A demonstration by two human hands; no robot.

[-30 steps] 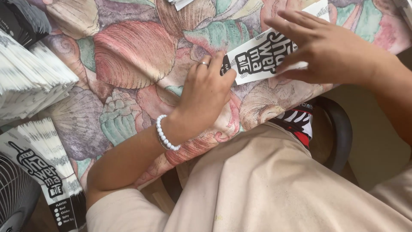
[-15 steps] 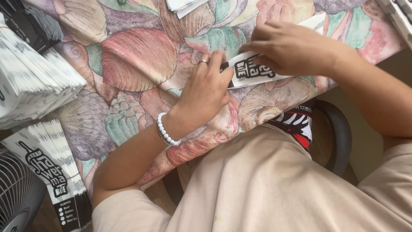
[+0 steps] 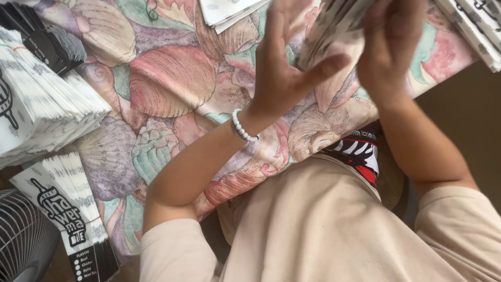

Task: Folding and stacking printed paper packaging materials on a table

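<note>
- Half a second ago my folded white paper sleeve with black lettering (image 3: 334, 31) lay flat on the worktop (image 3: 172, 89), a cloth printed with pastel seashells; now it is lifted clear of the cloth and blurred with motion, up at 12 o'clock.
- My right hand (image 3: 389, 49) has come up with it and is closed around its right edge, fingers wrapped over the paper.
- My left hand (image 3: 284, 62), which was pressing the sleeve down, is now raised and spread wide, palm toward the sleeve, thumb just touching its lower corner; it grips nothing. The white bead bracelet (image 3: 241, 127) sits on that wrist.
- I judge the flattening on the cloth is finished and this piece is being carried off the worktop.
- At 9 o'clock stands the thick stack of matching white sleeves (image 3: 42, 115); at 7 o'clock a smaller fanned stack (image 3: 70, 209) beside a grey fan grille (image 3: 21, 240).
- More white printed sheets (image 3: 224, 10) lie at 12 o'clock, others (image 3: 472, 28) at 2 o'clock.
</note>
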